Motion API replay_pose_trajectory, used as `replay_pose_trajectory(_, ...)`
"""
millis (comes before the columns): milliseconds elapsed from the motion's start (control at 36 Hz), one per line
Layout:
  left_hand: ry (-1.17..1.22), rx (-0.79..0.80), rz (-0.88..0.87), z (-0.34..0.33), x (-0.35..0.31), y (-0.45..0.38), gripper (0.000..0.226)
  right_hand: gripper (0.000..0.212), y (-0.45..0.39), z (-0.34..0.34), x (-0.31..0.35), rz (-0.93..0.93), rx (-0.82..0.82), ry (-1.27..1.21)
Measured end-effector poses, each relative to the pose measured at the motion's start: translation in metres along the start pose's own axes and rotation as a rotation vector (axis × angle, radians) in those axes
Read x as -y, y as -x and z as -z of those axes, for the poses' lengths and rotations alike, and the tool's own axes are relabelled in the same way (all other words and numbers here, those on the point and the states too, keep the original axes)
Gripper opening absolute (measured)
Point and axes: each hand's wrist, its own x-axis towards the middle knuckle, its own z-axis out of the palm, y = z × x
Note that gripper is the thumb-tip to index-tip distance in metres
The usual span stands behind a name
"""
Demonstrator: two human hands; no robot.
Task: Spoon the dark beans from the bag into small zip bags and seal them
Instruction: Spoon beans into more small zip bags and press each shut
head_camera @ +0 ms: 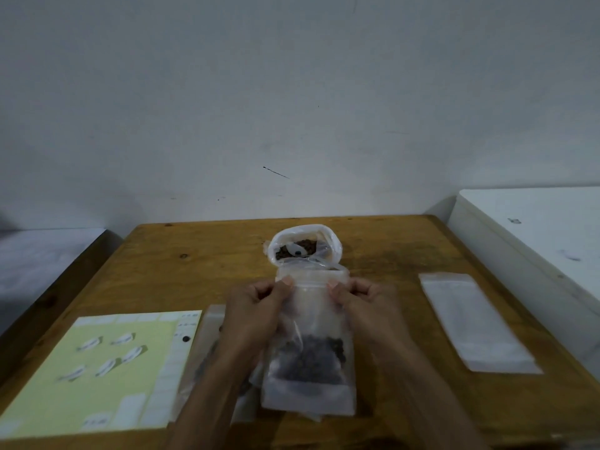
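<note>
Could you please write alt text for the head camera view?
Both hands, left and right, pinch the top of a small zip bag partly filled with dark beans, over a wooden table. Behind stands the open bean bag.

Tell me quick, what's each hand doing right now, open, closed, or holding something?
Left hand: closed, pinching the top left of the small zip bag, which has beans in it.
Right hand: closed, pinching the bag's top right.

wall: plain white | table: wood | light: dim
</note>
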Motion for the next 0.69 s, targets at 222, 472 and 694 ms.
replay_pose_trajectory(222,-0.614,0.089,-0.125,-0.003,0.013,-0.002,0.029,0.017,0.000,-0.005,-0.034,0.052,-0.227,0.496)
replay_pose_trajectory(472,-0.660,0.047,-0.081,-0.006,0.011,0.000,0.028,0.015,-0.005,-0.013,-0.039,0.024,-0.297,0.413)
replay_pose_trajectory(694,-0.722,-0.032,-0.108,0.001,0.007,0.004,0.029,0.012,-0.010,-0.031,-0.034,0.039,-0.282,0.463)
